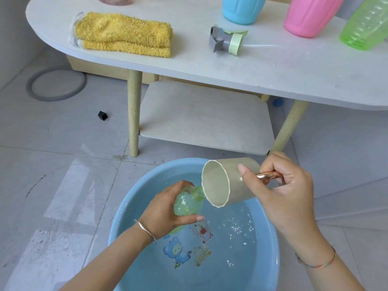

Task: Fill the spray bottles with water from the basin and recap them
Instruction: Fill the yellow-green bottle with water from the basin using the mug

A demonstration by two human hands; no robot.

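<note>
My left hand (165, 211) grips a small green translucent spray bottle (188, 201), uncapped and tilted, its threaded neck pointing up to the right over the blue basin (126, 208) of water. My right hand (281, 185) holds a beige cup (222, 182) by its copper handle, tipped on its side with its rim right against the bottle's neck. A grey spray head with a pale green collar (225, 40) lies on the white table (273, 70). Blue (241, 9), pink (308, 15) and green (367, 26) bottles stand at the table's far edge.
A folded yellow towel (123, 34) lies on the table's left part. Below the tabletop is a lower shelf (205, 116) between wooden legs. On the tiled floor are a grey ring (56, 82) and a small black cube (102, 115).
</note>
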